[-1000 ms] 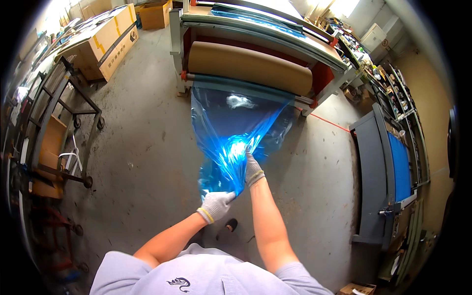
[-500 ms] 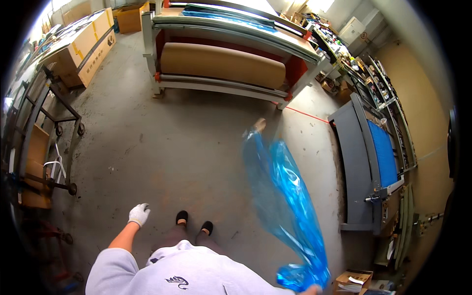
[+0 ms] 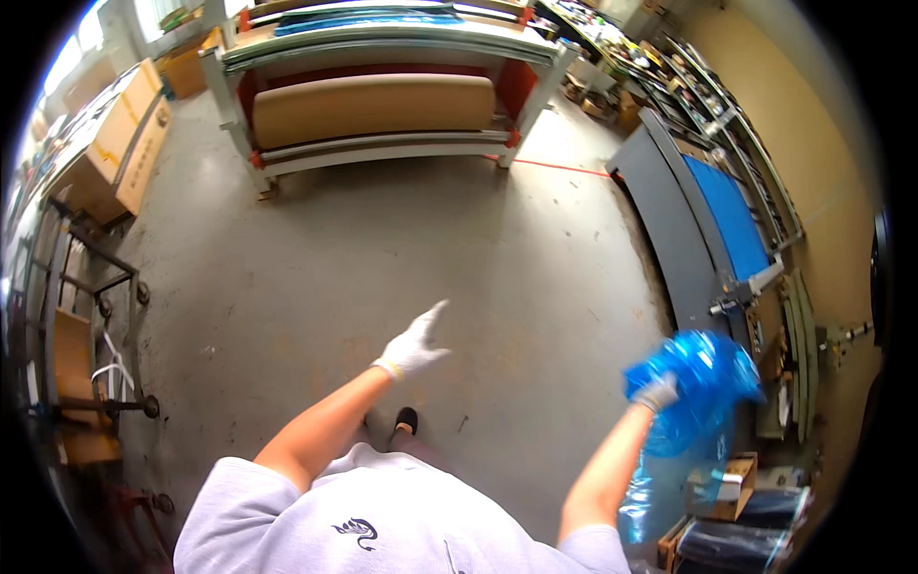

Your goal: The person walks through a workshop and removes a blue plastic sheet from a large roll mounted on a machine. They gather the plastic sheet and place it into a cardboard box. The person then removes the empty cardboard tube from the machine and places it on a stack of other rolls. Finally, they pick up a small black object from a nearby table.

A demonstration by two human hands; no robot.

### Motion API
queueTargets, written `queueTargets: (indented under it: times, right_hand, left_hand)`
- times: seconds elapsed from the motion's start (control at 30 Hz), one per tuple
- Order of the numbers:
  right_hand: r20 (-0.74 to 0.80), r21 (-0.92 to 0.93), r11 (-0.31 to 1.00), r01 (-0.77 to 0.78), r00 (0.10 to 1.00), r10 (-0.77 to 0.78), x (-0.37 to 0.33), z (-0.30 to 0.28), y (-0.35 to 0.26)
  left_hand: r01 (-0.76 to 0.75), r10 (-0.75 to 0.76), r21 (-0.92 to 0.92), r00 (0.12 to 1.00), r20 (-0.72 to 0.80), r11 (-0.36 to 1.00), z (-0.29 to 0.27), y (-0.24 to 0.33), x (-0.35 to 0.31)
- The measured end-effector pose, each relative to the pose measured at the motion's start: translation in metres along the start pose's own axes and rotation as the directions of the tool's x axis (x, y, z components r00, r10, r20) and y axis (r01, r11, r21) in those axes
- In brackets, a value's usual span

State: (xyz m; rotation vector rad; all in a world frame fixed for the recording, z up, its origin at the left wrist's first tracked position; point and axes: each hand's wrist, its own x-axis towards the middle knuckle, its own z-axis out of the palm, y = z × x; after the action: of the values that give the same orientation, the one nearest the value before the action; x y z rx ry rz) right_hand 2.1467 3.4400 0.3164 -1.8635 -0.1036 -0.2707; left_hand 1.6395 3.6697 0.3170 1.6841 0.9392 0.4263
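Bunched blue plastic film (image 3: 706,378) hangs from my right hand (image 3: 658,392), which is closed on it out to the right. A thin, see-through length of it trails down beside my forearm. My left hand (image 3: 413,350) wears a white glove and reaches forward over the floor, holding nothing, its thumb and fingers apart. A white glove also covers the right hand, though its fingertips are partly lost against the film.
Ahead stands a machine frame with a large brown paper roll (image 3: 375,110). A grey machine with a blue surface (image 3: 722,210) is at the right. Cardboard boxes (image 3: 738,483) lie low right. A wheeled metal rack (image 3: 96,316) and a big carton (image 3: 115,143) stand left.
The blue film, stretched out long across the floor earlier, is now gathered in a bunch at my right hand. My left hand has moved right and forward. The view has shifted rightward.
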Motion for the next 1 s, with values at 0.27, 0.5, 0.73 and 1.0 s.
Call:
queueTargets:
  times: [0.27,0.5,0.73,1.0]
  right_hand:
    - [0.9,-0.148,0.665,-0.732,-0.378,-0.216,-0.434,0.22,-0.181]
    - [0.76,0.58,0.78,0.237,-0.503,-0.412,-0.607,0.236,-0.199]
    - [0.859,0.269,0.875,0.403,-0.512,-0.029,-0.693,0.237,-0.182]
    - [0.515,0.146,0.97,-0.196,-0.822,-0.243,-0.846,0.247,-0.191]
  left_hand:
    - [-0.052,0.187,0.558,0.965,-0.187,0.828,-0.138,0.02,-0.023]
    - [0.375,0.434,0.606,0.45,-0.781,0.702,-0.285,-0.145,-0.177]
    - [-0.499,-0.582,-0.384,-0.802,-0.136,0.777,-0.32,-0.253,-0.457]
    - [-0.616,-0.51,-0.775,0.716,-0.476,-0.141,-0.267,-0.303,-0.308]
